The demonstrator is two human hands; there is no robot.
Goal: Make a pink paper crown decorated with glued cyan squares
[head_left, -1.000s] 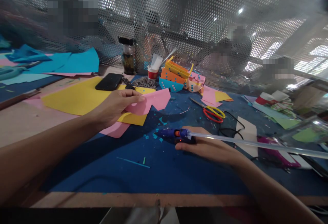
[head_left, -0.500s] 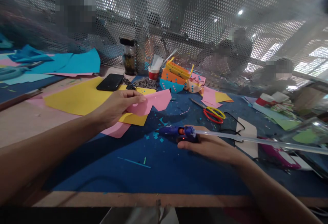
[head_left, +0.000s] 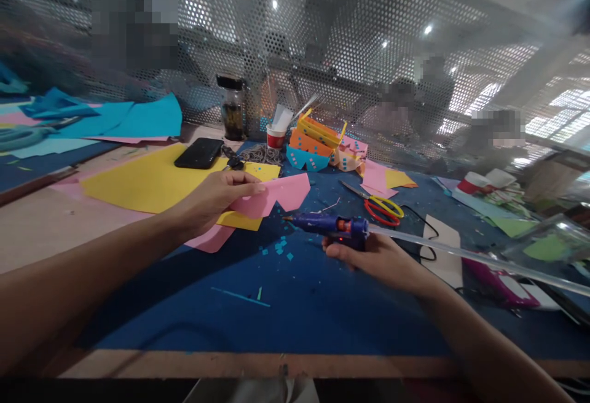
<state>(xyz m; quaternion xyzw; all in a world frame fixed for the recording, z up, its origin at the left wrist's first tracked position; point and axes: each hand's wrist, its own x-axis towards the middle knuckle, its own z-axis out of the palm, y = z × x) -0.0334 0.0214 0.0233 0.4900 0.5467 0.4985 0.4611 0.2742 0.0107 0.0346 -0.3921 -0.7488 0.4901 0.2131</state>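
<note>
My left hand [head_left: 216,197] pinches a folded pink paper piece [head_left: 276,194] and holds it above the blue table mat [head_left: 276,292]. My right hand [head_left: 373,258] is wrapped round the grip of a blue glue gun [head_left: 329,226]. The gun's nozzle points left toward the pink paper, a short gap apart. A long clear glue stick [head_left: 479,262] juts out of its back to the right. Small cyan paper scraps [head_left: 276,247] lie on the mat under the gun.
Yellow sheet [head_left: 147,182] and black phone [head_left: 199,153] lie behind my left hand. Red-and-yellow scissors [head_left: 380,205], a stack of orange, yellow and cyan paper boxes [head_left: 316,139], a red cup [head_left: 275,136] and a dark jar [head_left: 232,111] stand farther back. Perforated metal screen [head_left: 322,40] borders the table.
My right hand has lifted the glue gun off the mat and raised it slightly toward the pink paper. The left hand has stayed nearly in place.
</note>
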